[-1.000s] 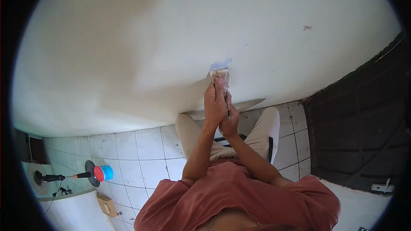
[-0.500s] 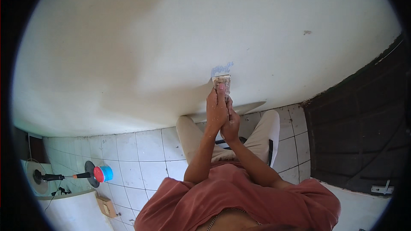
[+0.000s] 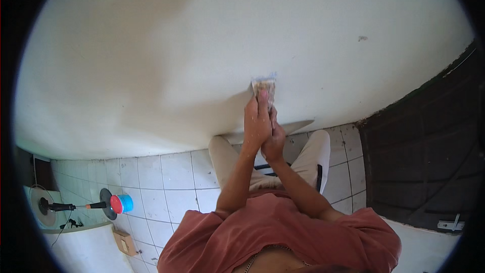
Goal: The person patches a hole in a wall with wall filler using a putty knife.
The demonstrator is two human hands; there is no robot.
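A putty knife (image 3: 264,86), its flat blade crusted with whitish and brown residue, lies with its wide edge against the pale wall (image 3: 202,45). My left hand (image 3: 256,124) is wrapped round it, thumb stretched up along the blade. Just below and to the right, my right hand (image 3: 274,141) closes round the lower end of the handle, which the fingers mostly hide. Whitish specks dot both hands. Above the blade's edge shows a small bluish patch (image 3: 273,75) on the wall, partly covered by the blade.
A dark brown door (image 3: 419,146) with a metal latch stands at the right. White floor tiles (image 3: 179,172) run along the wall's foot. At the left are a standing fan (image 3: 44,205), a red-and-blue tub (image 3: 122,203) and a cardboard box (image 3: 125,243).
Both hands have pushed the putty knife a short way up the wall. Its blade now covers most of the bluish patch that showed above it before.
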